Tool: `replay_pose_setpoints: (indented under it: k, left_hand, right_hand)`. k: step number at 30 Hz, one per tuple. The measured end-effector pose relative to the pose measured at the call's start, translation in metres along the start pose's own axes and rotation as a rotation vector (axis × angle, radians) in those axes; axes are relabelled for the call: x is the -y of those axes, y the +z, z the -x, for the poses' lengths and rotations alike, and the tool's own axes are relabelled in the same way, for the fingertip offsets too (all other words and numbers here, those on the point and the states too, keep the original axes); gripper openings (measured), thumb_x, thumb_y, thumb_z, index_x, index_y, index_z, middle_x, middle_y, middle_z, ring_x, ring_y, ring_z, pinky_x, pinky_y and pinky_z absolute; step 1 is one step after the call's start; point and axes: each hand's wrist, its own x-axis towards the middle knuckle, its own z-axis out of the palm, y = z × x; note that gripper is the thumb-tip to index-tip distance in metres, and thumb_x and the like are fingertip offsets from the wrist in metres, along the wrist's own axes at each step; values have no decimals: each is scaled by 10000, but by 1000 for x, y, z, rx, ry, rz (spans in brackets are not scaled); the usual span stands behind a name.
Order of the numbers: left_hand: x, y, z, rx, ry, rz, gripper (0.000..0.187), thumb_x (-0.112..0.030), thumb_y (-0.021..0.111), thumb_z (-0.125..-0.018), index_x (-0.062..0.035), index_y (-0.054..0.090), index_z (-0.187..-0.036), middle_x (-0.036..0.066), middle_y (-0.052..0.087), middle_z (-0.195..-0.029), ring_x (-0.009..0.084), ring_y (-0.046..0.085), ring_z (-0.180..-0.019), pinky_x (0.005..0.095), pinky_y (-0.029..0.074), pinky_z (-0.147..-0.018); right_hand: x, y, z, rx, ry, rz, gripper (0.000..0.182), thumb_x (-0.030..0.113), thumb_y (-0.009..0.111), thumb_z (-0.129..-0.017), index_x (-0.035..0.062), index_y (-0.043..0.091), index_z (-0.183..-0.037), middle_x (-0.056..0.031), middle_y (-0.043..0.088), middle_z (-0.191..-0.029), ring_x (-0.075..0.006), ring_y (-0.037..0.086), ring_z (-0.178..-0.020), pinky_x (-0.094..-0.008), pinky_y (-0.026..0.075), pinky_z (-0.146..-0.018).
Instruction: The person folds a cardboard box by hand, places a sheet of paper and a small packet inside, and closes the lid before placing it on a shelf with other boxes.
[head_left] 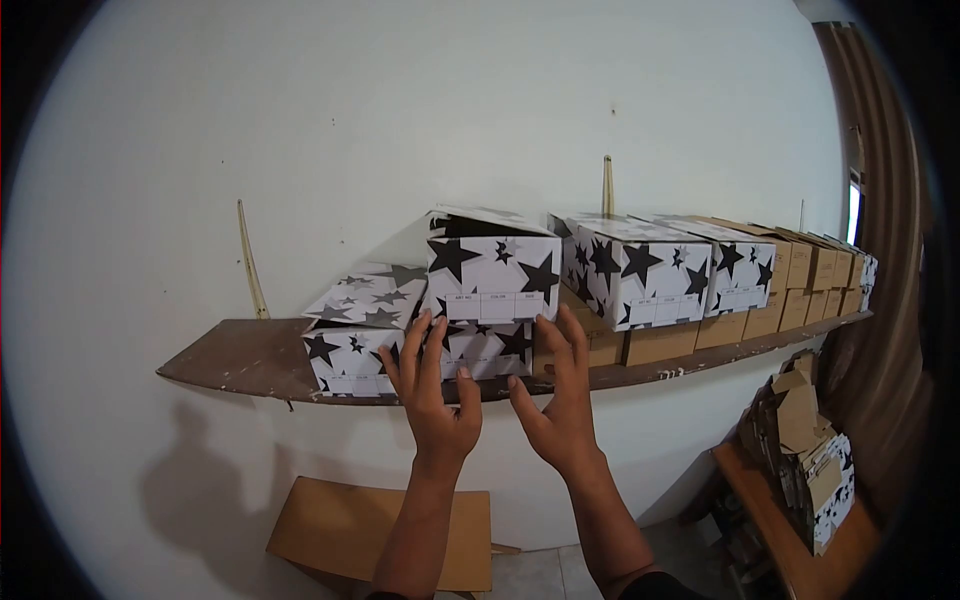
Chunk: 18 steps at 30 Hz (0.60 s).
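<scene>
A white box with black stars (495,275) sits stacked on a lower star-patterned box (485,350), its lid slightly raised. My left hand (438,415) is in front of the stack, fingers spread and fingertips at the upper box's lower left edge. Opposite it, my right hand (562,420) has its fingers apart, with fingertips by that box's lower right corner and the thumb in front of the lower box. Both hands are open. To the left stands another star-patterned box (352,352), lid tilted, partly behind my left fingers.
A brown wall shelf (235,350) carries the boxes. To the right, more star boxes (665,275) sit on plain brown cartons (660,345). Below are a wooden-topped table (340,520) and, at right, a pile of flattened cardboard (800,440) beside a brown curtain (880,180).
</scene>
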Motion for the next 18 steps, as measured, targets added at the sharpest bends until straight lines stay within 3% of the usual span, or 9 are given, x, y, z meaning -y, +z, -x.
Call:
replay_pose_setpoints:
  k: [5, 7, 8, 9, 14, 18]
  left_hand:
    - [-1, -10, 30, -7, 49, 9, 556, -80, 576, -859, -19, 596, -1411, 185, 529, -1512, 366, 448, -1462, 651, 101, -1254]
    - [-1, -13, 56, 6, 137, 83, 482, -80, 581, -849, -24, 661, -1320, 189, 587, -1431, 365, 494, -1421, 615, 166, -1256]
    - [-4, -13, 69, -13, 162, 110, 405, -69, 586, -831, -39, 721, -1212, 178, 635, -1332, 351, 559, -1336, 578, 270, -1224]
    - [-5, -15, 85, -6, 158, 119, 405, -69, 586, -831, -39, 721, -1212, 178, 635, -1332, 351, 559, -1336, 578, 270, -1224]
    - [-7, -17, 161, 310, 132, 324, 281, -34, 627, -829, -45, 754, -1080, 143, 661, -1186, 336, 630, -1119, 502, 455, -1046]
    - [4, -25, 232, 528, -39, 489, 239, 7, 663, -831, -42, 753, -1047, 112, 687, -1097, 307, 656, -1046, 425, 512, -961]
  right_hand:
    - [-2, -10, 23, -43, -114, 73, 694, 53, 710, -886, 10, 432, -1521, -281, 255, -1631, -488, 356, -1493, -523, 408, -1166]
    - [-3, -17, 44, -22, -74, 55, 664, 59, 709, -889, 16, 454, -1501, -275, 269, -1627, -480, 374, -1482, -519, 413, -1160]
    - [-4, -20, 55, 1, -43, 36, 635, 66, 709, -892, 21, 476, -1481, -269, 284, -1624, -473, 392, -1472, -515, 418, -1154]
    - [-7, -22, 67, -2, -34, 44, 635, 66, 709, -892, 21, 476, -1481, -269, 284, -1624, -473, 392, -1472, -515, 418, -1154]
    - [-26, -25, 125, 119, 138, 2, 565, 97, 710, -918, 36, 514, -1445, -242, 330, -1605, -436, 500, -1371, -498, 468, -1095]
    - [-38, -26, 183, 251, 267, 15, 563, 137, 716, -925, 49, 517, -1444, -221, 337, -1606, -418, 557, -1311, -479, 490, -1071]
